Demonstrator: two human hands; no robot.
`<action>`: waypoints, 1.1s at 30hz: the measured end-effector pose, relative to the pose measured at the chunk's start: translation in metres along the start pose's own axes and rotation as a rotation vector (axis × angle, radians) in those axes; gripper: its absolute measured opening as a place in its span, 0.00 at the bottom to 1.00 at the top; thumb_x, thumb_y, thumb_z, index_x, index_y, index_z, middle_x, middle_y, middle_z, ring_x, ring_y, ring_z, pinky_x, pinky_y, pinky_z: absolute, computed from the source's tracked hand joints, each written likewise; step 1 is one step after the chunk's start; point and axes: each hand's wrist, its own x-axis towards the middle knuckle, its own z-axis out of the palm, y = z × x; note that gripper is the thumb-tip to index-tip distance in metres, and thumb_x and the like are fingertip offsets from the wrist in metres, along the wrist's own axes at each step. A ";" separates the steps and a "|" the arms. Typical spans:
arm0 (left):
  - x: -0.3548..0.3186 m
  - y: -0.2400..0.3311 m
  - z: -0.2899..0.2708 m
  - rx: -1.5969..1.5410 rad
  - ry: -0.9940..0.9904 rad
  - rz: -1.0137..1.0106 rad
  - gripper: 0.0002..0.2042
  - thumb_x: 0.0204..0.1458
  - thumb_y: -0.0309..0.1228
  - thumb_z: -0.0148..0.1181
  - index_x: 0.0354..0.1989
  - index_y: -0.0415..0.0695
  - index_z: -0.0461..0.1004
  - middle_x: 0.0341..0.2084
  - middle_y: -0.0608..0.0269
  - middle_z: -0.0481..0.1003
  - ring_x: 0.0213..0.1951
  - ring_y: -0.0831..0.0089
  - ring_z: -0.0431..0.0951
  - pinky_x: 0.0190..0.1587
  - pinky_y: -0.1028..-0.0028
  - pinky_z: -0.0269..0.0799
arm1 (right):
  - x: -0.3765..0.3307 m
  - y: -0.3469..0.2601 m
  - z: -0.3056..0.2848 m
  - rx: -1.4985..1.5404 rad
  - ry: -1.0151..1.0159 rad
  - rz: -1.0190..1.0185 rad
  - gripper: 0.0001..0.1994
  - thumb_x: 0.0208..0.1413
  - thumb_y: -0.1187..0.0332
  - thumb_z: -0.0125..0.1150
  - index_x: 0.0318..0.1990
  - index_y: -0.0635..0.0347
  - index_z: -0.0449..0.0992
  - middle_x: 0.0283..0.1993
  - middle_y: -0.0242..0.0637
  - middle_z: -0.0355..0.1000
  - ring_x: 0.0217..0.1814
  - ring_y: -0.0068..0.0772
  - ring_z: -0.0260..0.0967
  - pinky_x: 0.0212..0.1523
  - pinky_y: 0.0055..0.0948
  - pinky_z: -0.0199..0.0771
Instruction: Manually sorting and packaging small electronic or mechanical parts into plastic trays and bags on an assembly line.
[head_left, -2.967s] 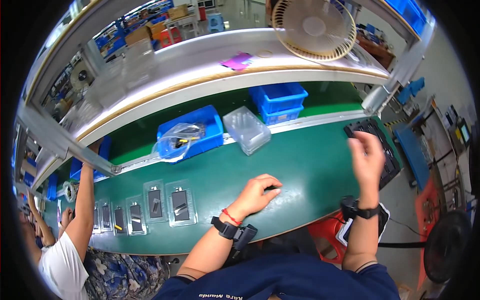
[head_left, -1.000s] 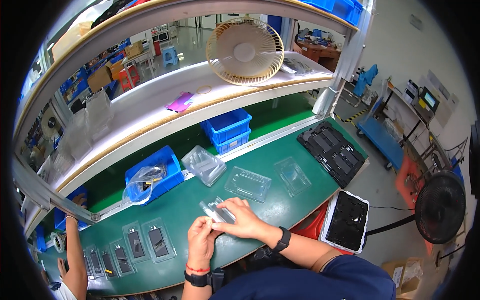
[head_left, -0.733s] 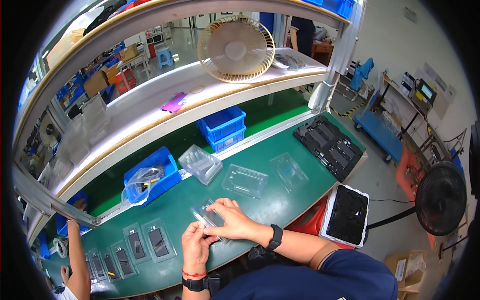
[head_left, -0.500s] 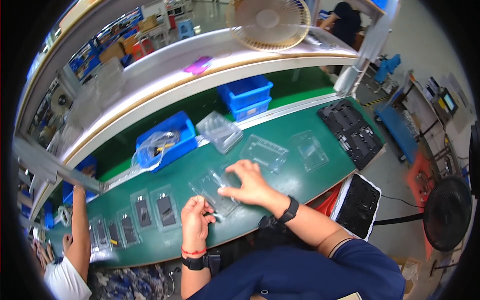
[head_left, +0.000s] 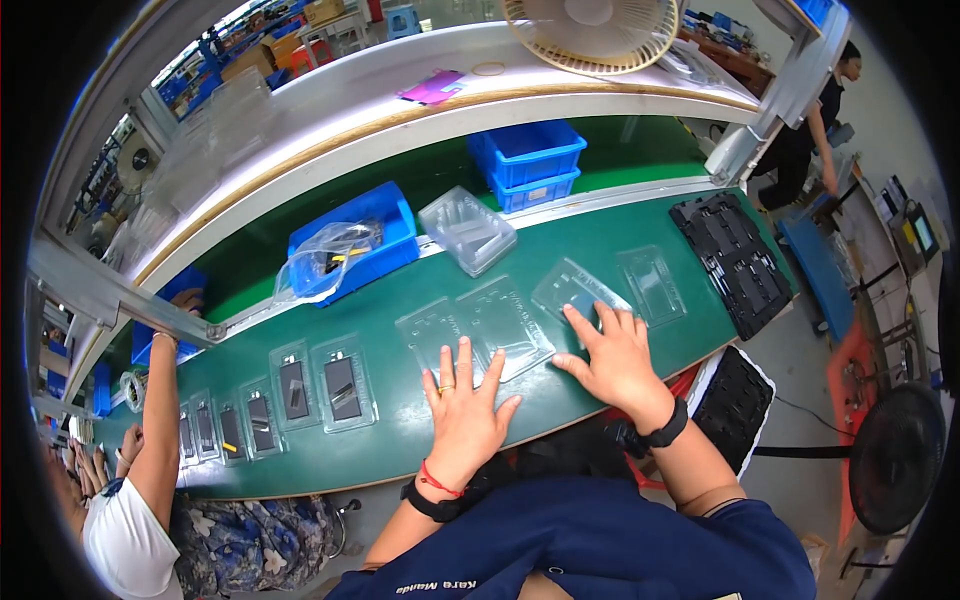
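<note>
My left hand (head_left: pixel 466 412) lies spread, palm down, with its fingertips at the lower edges of two clear plastic trays: a left one (head_left: pixel 428 325) and a middle one (head_left: pixel 495 310). Fingers apart, my right hand (head_left: pixel 617 367) reaches onto a third clear tray (head_left: pixel 572 283), its fingertips at the near edge. Neither hand grips anything. Just right of these lies a fourth clear tray (head_left: pixel 652 283). To the left, several clear trays stand in a row, each with a dark flat phone-like part, such as the nearest filled tray (head_left: pixel 345 384).
Along the back stand a blue bin (head_left: pixel 398 240) with plastic bags, a stack of clear trays (head_left: pixel 465 232) and stacked blue bins (head_left: pixel 540 150). A black moulded tray (head_left: pixel 738 262) occupies the bench's right end. At left, a co-worker's arm (head_left: pixel 160 420) reaches into a bin.
My hands have moved apart and opened flat. The clear trays formerly between them now lie spread side by side on the bench. The view has shifted, and a person walks at the upper right.
</note>
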 end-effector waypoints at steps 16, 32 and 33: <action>0.003 -0.011 -0.004 0.015 0.018 0.099 0.27 0.45 0.39 0.64 0.56 0.48 0.69 0.64 0.45 0.53 0.66 0.47 0.50 0.64 0.45 0.38 | -0.015 0.043 0.011 -0.020 0.133 0.224 0.33 0.52 0.43 0.54 0.60 0.55 0.66 0.64 0.62 0.53 0.65 0.60 0.51 0.62 0.49 0.51; 0.006 0.017 0.010 0.067 -0.044 0.457 0.23 0.47 0.43 0.62 0.53 0.53 0.73 0.60 0.54 0.62 0.65 0.51 0.53 0.63 0.43 0.39 | 0.011 0.355 -0.092 0.026 0.248 0.785 0.23 0.40 0.58 0.73 0.43 0.61 0.78 0.45 0.45 0.75 0.49 0.46 0.71 0.51 0.39 0.70; 0.007 0.018 0.010 0.073 -0.053 0.454 0.23 0.48 0.43 0.62 0.53 0.52 0.72 0.60 0.54 0.62 0.65 0.51 0.54 0.63 0.42 0.40 | 0.018 0.341 -0.094 -0.014 0.182 0.858 0.24 0.38 0.57 0.74 0.44 0.58 0.78 0.50 0.44 0.72 0.55 0.46 0.66 0.54 0.40 0.67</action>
